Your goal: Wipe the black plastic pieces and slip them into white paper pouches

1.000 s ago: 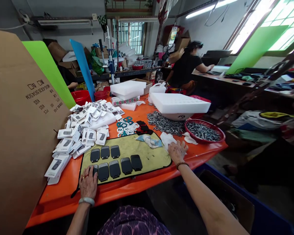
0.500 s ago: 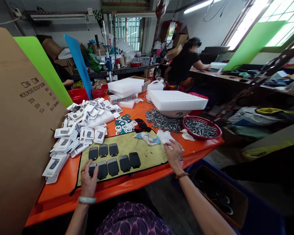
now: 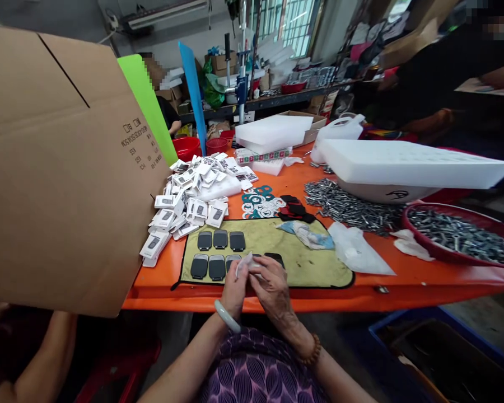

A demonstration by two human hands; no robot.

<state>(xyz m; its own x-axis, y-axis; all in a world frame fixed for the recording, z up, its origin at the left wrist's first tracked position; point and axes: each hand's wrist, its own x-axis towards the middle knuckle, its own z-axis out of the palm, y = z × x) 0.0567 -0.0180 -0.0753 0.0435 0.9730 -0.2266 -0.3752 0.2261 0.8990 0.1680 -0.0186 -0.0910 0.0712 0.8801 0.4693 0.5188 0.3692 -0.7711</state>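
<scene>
Left hand point(image 3: 234, 286), right hand point(image 3: 274, 288), crumpled white wipe point(image 3: 245, 262)

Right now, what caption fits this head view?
Left hand and right hand pinch a white scrap over black cases on a mat.

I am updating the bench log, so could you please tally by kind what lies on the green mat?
Dark fobs: 7 clearly in view; the left hand and right hand, pinching a white scrap, may hide more.
Blue-white cloth: 1
Clear bag over the mat's right edge: 1
Total: 9
</scene>
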